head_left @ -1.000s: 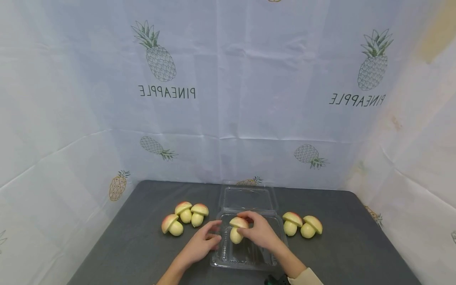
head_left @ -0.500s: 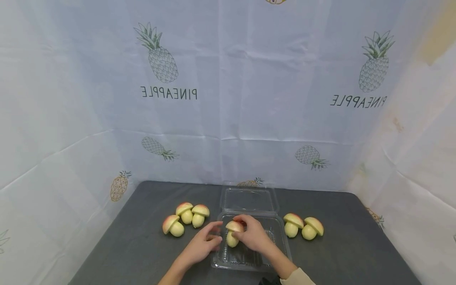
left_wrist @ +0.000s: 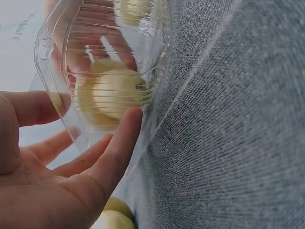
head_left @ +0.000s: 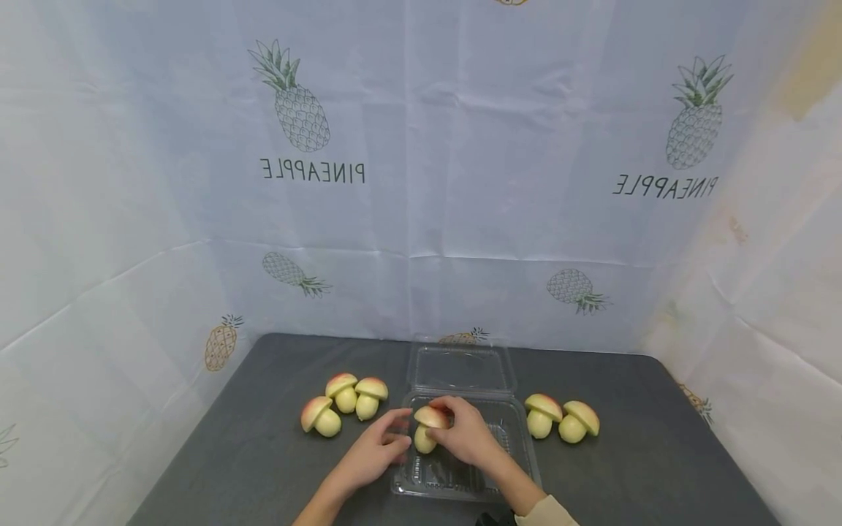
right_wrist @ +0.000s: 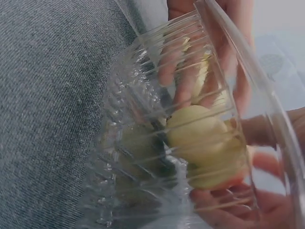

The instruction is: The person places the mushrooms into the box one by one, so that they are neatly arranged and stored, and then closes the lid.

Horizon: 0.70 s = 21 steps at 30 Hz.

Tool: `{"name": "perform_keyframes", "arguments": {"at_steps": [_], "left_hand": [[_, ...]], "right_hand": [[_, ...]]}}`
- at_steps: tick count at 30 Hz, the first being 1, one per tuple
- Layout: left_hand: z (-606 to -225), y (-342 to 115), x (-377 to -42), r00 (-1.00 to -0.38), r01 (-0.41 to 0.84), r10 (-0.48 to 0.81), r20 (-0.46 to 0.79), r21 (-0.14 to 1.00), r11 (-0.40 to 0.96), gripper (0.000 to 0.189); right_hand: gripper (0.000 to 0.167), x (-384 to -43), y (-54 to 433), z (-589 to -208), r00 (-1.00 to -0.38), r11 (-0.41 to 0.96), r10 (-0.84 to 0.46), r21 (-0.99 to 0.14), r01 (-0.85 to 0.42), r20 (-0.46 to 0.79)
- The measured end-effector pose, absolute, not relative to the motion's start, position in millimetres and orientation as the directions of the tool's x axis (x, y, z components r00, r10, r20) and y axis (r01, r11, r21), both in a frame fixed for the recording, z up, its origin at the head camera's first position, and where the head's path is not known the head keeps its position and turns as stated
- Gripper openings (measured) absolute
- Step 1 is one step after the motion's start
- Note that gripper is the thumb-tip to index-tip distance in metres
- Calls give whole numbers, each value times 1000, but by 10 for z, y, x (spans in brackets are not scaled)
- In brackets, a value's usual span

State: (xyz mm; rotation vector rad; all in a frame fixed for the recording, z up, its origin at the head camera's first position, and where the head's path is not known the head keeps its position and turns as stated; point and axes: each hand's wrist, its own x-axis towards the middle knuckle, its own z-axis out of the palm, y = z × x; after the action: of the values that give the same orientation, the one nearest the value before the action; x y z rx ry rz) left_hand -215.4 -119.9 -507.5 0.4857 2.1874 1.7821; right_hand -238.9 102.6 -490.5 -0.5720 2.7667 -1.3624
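In the head view my right hand (head_left: 468, 436) holds a toy mushroom (head_left: 430, 418), pale yellow-green with a red-tinged cap, between thumb and fingers. The mushroom is at the left side of a clear plastic clamshell box (head_left: 460, 494), whose lid (head_left: 462, 367) lies back, open. My left hand (head_left: 370, 451) stays at the box's left wall, fingers spread and fairly straight. In the left wrist view its fingertips (left_wrist: 131, 117) are right at the outside of the ribbed wall, and its thumb is by the rim. Through the plastic in the right wrist view, the mushroom's round stem (right_wrist: 195, 129) shows.
Three similar mushrooms (head_left: 343, 392) lie on the dark grey table left of the box. Two more (head_left: 542, 415) are at its right. A pineapple-print curtain (head_left: 454, 183) encloses the back and sides of the table (head_left: 256, 467).
My right hand has carried the mushroom a little to the left within the box, closer to the left wall. The left hand has stayed nearly still.
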Motion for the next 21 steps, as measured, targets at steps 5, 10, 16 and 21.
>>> {"name": "perform_keyframes", "arguments": {"at_steps": [5,10,16,21], "left_hand": [[-5077,-1197,-2155,-905,90,425,4,979,182,49],[-5082,-1199,-2150,-905,95,425,10,979,179,50],[-5085,-1202,-2144,-904,98,428,12,979,180,50],[-5083,-1217,-2150,-903,86,430,4,981,172,51]], "right_hand": [[41,-2377,1039,-4888,-934,551,-302,-765,-335,192],[39,-2355,1087,-4876,-941,548,-282,-773,-319,188],[38,-2331,1169,-4837,-942,556,-300,-775,-300,149],[34,-2286,1222,-4752,-938,559,-320,-772,-301,134]]}}
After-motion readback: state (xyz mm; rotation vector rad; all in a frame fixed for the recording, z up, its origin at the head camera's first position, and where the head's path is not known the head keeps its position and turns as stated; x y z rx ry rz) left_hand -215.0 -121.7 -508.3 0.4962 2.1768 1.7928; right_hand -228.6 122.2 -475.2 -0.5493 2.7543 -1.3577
